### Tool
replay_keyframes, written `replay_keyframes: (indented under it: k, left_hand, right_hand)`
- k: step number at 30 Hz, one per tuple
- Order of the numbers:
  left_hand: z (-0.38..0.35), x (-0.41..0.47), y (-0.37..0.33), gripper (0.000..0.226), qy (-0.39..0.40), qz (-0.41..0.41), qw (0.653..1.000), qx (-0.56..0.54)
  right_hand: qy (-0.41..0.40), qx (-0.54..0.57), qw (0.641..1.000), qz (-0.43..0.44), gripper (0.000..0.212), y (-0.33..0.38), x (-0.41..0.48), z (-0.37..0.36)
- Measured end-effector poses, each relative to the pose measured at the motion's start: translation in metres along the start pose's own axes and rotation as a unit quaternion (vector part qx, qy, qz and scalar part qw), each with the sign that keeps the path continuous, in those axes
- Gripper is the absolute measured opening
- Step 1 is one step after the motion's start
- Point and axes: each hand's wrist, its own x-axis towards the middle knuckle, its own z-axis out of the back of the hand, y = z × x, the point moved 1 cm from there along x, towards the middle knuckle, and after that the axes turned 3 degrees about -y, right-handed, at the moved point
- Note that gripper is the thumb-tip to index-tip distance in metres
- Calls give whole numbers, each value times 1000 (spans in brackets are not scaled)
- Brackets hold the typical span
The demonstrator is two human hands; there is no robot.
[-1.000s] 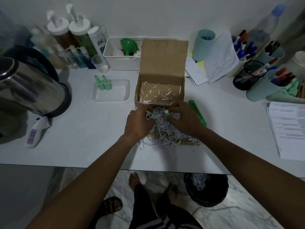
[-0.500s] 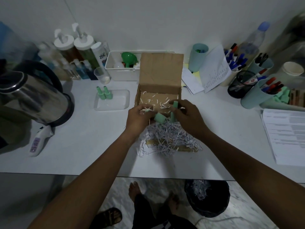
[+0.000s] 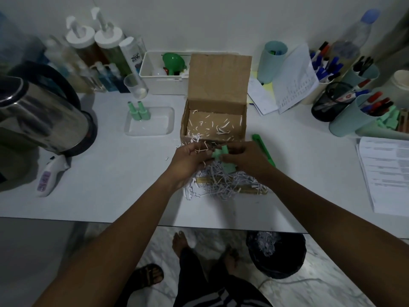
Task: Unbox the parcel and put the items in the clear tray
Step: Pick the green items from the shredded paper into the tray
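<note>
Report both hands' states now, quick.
Left hand: holding the upper green bottle.
Right hand: holding the lower green bottle.

"ZINC" — on white bottle (image 3: 132,57)

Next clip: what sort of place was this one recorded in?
Probably a home or small-office work counter rather than a warehouse: cups of marker pens, printed papers, an electric kettle and pump bottles share one white counter against a wall.
</note>
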Motion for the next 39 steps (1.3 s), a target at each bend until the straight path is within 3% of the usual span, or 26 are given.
replay_keyframes:
  k: [2, 4, 6, 8, 10, 14, 17, 21, 23, 26, 31, 35, 39]
  left_hand:
    - [6, -2, -1, 21, -20, -14, 998, 59]
    - [12, -3, -2, 23, -70, -60, 971, 219]
    - [17, -5, -2, 36, -127, -123, 877, 446]
    - [16, -11, -2, 56, -170, -202, 769, 582]
    - [9, -13, -3, 64, -148, -282, 736, 597]
    - [-1, -9, -8, 37, -49, -271, 835, 476]
    - [-3, -5, -12, 26, -64, -271, 867, 413]
    - [0, -7, -19, 26, -95, -183, 964, 169]
    - [2, -11, -26, 28, -118, -147, 979, 75]
    - [21, -17, -47, 25, -167, -145, 973, 66]
    - [85, -12, -88, 21, -240, -185, 939, 161]
    - [134, 13, -113, 20, -275, -213, 871, 346]
    - [165, 55, -131, 19, -236, -243, 792, 509]
  right_hand:
    - [-14, -16, 1000, -12, 32, -2, 3, 1]
    - [-34, -43, 998, -12, 30, -3, 3, 3]
    - [-59, -73, 996, -2, 29, -4, 3, 6]
    - [-71, -85, 994, 6, 28, -5, 4, 7]
    - [-74, -81, 994, 10, 29, -5, 3, 7]
    - [-52, -56, 997, 24, 29, 3, 0, 8]
    - [-41, -9, 999, 11, 34, 10, -1, 9]
    - [-22, 58, 998, -23, 33, 21, 1, 4]
    - [-1, 69, 998, -13, 29, 29, 6, -2]
    - [22, 66, 997, 12, 25, 47, 19, -16]
    - [-48, -64, 992, 93, 17, 83, 61, -60]
    - [-62, -140, 979, 134, 16, 110, 101, -97]
    - [-98, -254, 949, 157, 22, 120, 144, -130]
